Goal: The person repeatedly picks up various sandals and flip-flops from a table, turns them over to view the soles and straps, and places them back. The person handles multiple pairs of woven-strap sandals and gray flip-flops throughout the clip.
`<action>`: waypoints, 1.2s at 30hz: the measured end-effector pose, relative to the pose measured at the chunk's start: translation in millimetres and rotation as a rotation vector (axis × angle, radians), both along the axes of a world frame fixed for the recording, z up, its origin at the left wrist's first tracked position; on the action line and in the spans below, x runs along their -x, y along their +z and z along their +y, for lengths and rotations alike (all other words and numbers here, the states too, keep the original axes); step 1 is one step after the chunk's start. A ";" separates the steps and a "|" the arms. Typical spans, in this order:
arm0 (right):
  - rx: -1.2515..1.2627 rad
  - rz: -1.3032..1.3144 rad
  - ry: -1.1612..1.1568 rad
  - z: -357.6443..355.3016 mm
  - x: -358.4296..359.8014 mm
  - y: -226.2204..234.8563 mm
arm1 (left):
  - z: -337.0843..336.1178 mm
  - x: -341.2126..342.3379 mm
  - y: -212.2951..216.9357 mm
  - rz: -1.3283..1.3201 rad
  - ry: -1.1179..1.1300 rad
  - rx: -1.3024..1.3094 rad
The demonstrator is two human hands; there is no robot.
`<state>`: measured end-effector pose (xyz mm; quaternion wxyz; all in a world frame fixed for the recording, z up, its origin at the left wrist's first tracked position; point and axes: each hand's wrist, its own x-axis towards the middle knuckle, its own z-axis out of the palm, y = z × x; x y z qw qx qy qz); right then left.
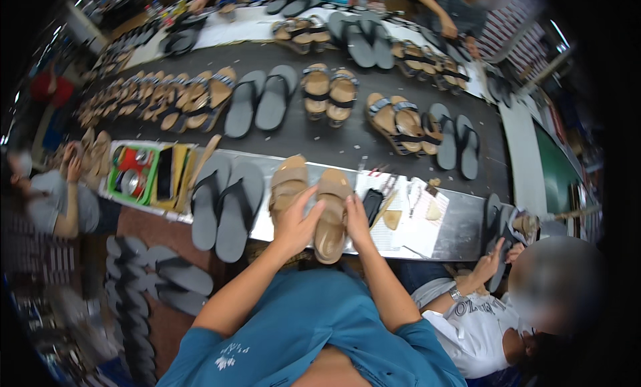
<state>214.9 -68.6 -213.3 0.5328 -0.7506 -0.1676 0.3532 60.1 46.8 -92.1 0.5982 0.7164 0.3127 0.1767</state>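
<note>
Beside the work lay a pair of grey rubber flip-flops on the steel bench. Further left stood a green plastic tray with round metal tins. Beyond ran a dark conveyor belt bearing a row of tan strapped sandals. Down on the floor lay loose grey foam soles. Seated at right was a co-worker in a white shirt.

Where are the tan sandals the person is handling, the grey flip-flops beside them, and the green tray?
tan sandals [330,220], head view, on the footbed of the right-hand sandal
grey flip-flops [234,217], head view, on the sole of the right one
green tray [148,180], head view, on its right rim
</note>
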 end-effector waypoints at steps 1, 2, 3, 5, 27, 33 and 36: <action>0.127 -0.061 0.010 -6.1 0.2 18.7 | -1.9 9.0 8.3 -0.001 0.046 -0.118; 0.262 -0.123 -0.005 -11.5 4.4 43.7 | -6.1 16.3 32.0 0.110 0.050 -0.266; 0.243 -0.108 -0.026 -19.0 9.5 43.1 | -6.7 22.1 42.5 0.269 -0.007 -0.401; 0.135 -0.010 -0.035 -13.0 23.8 38.7 | -3.4 28.8 36.9 0.443 -0.123 -0.316; 0.470 -0.860 -0.509 -104.8 -405.6 26.8 | 86.0 -11.9 106.4 0.510 0.187 -0.345; 0.733 -0.921 -0.527 -84.4 -478.1 -13.1 | 136.4 -5.8 135.4 0.446 0.360 -0.317; 0.873 -1.039 -0.607 -77.7 -475.9 -23.0 | 181.1 2.8 150.0 0.401 0.457 -0.308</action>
